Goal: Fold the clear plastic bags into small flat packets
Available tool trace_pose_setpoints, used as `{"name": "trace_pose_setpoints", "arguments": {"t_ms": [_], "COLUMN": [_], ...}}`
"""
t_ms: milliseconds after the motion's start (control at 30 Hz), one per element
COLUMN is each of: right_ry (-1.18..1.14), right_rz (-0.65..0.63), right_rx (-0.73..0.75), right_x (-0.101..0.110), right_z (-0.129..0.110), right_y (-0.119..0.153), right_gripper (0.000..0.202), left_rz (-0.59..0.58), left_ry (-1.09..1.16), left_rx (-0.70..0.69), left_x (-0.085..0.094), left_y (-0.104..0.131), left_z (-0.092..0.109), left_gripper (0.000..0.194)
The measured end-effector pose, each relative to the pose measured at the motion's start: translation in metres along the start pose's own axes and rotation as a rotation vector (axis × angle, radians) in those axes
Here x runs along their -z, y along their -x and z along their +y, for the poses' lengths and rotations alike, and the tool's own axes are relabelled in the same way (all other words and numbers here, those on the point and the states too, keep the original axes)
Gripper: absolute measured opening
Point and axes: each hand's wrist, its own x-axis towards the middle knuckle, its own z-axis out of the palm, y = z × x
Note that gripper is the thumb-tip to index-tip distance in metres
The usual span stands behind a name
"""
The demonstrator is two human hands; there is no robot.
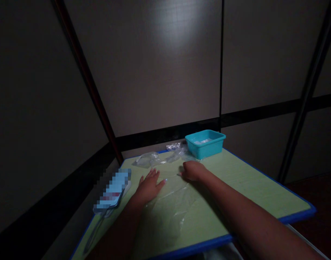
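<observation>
A clear plastic bag (176, 202) lies spread over the light green tabletop, with faint creases and shiny edges. My left hand (150, 186) rests flat on the left side of the bag, its fingers spread and pointing away from me. Near the bag's far right part, my right hand (192, 170) is curled, with thumb and fingertips closed on the thin plastic. Exactly where the film runs between those fingers is hard to see in the dim light.
Crumpled clear plastic (149, 159) lies along the far side of the table (252, 187), which has a blue edge. A turquoise basket (205, 146) with something clear inside stands at the far right. At left is a phone (115, 187) on a stand, blurred out. Panelled walls (165, 79) rise behind.
</observation>
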Motion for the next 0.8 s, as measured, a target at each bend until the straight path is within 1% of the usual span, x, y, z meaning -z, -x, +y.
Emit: {"name": "trace_pose_setpoints", "arguments": {"t_ms": [33,100,167,233,367,467,533,600,667,733,800], "right_ry": [0.002,0.001,-0.006,-0.021,-0.046,-0.062,-0.073,-0.086,-0.096,-0.101,-0.106], "right_rz": [0.018,0.044,0.072,0.090,0.101,0.096,0.070,0.032,-0.003,-0.025,-0.043], "right_rx": [-0.044,-0.082,-0.095,-0.082,-0.066,-0.078,-0.068,-0.039,-0.005,0.019,0.035], "right_x": [-0.001,-0.001,-0.002,-0.003,-0.005,-0.005,-0.005,-0.003,-0.002,-0.001,-0.001], "right_z": [0.004,0.012,0.017,0.019,0.020,0.022,0.024,0.025,0.026,0.026,0.026], "right_y": [-0.002,-0.007,-0.010,-0.012,-0.013,-0.014,-0.015,-0.016,-0.017,-0.017,-0.017], "right_gripper": [0.039,0.033,0.029,0.027,0.033,0.039,0.040,0.039,0.037,0.035,0.032], "left_rz": [0.019,0.055,0.066,0.058,0.045,0.024,0.029,0.085,0.182,0.272,0.323], "left_ry": [-0.005,-0.014,-0.016,-0.005,0.029,0.059,0.081,0.106,0.134,0.149,0.147], "left_rx": [0.017,0.053,0.071,0.060,0.012,-0.019,-0.058,-0.104,-0.130,-0.117,-0.077], "left_x": [0.000,-0.001,-0.001,-0.001,0.002,0.005,0.006,0.006,0.005,0.004,0.002], "left_y": [-0.001,-0.002,-0.003,-0.003,-0.001,0.000,0.000,-0.001,-0.003,-0.005,-0.008], "left_z": [-0.001,-0.002,-0.002,-0.002,-0.003,-0.005,-0.006,-0.004,-0.002,0.000,0.001], "left_gripper": [0.066,0.065,0.063,0.060,0.056,0.058,0.059,0.056,0.050,0.044,0.037]}}
